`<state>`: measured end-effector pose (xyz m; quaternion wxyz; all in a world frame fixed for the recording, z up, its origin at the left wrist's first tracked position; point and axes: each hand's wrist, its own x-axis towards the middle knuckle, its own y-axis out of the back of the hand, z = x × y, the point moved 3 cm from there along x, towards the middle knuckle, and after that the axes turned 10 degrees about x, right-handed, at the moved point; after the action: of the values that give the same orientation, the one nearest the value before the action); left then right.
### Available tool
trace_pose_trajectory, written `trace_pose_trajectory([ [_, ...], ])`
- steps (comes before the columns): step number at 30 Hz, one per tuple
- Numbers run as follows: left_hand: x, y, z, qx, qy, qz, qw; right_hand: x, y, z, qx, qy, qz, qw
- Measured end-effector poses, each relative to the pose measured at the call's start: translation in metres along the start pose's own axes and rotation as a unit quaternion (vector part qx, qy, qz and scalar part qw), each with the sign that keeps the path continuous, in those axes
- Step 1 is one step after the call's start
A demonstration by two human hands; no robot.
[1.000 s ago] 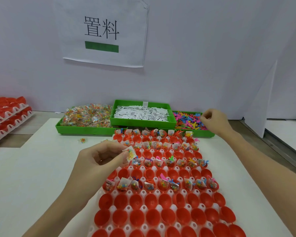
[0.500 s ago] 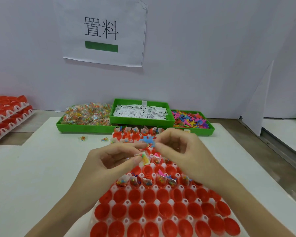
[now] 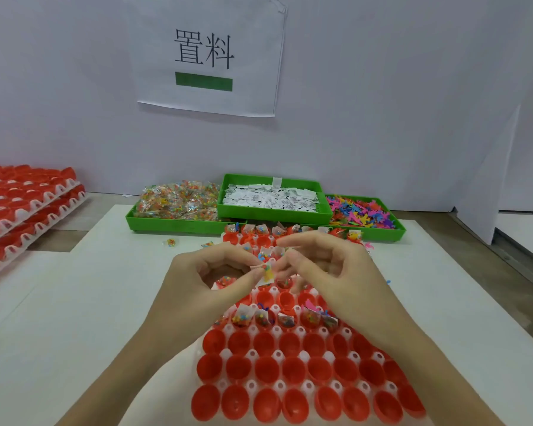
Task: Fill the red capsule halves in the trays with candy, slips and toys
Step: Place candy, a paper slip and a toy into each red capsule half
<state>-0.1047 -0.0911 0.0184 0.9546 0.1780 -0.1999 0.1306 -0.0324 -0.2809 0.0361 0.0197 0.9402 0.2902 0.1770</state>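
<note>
Now both hands meet over the middle of the tray point(image 3: 253, 361), where a second ago they were far apart: the right hand point(image 3: 330, 272) was out at the green bin of toys point(image 3: 360, 215) and has come back to the centre, while the left hand point(image 3: 210, 278) has stayed above the tray. The left hand pinches a small candy packet with a paper slip point(image 3: 266, 273) between thumb and forefinger, holding it just above the partly filled rows. The right hand's fingers are curled and its fingertips touch that same bundle; half a second ago it carried a blue toy, but whether it grasps one at this moment I cannot tell, since nothing of it shows clearly. That suggests the three items are being gathered into one set for the next cup. The red capsule halves point(image 3: 263, 372) nearest the person are bare, the far rows already carry packets, slips and toys, and a few cups in the row under the hands look unfilled, so the work is roughly halfway down this tray. The candy bin point(image 3: 179, 206) and the slip bin point(image 3: 271, 199) sit beyond the tray, and more trays of red halves point(image 3: 19, 207) are stacked at the left.
</note>
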Motion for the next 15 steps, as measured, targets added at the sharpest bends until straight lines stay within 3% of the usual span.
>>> trace_pose_trajectory([
  [8, 0.000, 0.005, 0.001, 0.031, -0.039, -0.030, 0.998, -0.010, -0.012, 0.004, 0.030, -0.033, 0.016, 0.999],
  [15, -0.001, 0.015, 0.007, 0.008, 0.002, -0.052, 0.999, -0.015, -0.026, 0.005, 0.050, -0.018, 0.042, 0.998],
])
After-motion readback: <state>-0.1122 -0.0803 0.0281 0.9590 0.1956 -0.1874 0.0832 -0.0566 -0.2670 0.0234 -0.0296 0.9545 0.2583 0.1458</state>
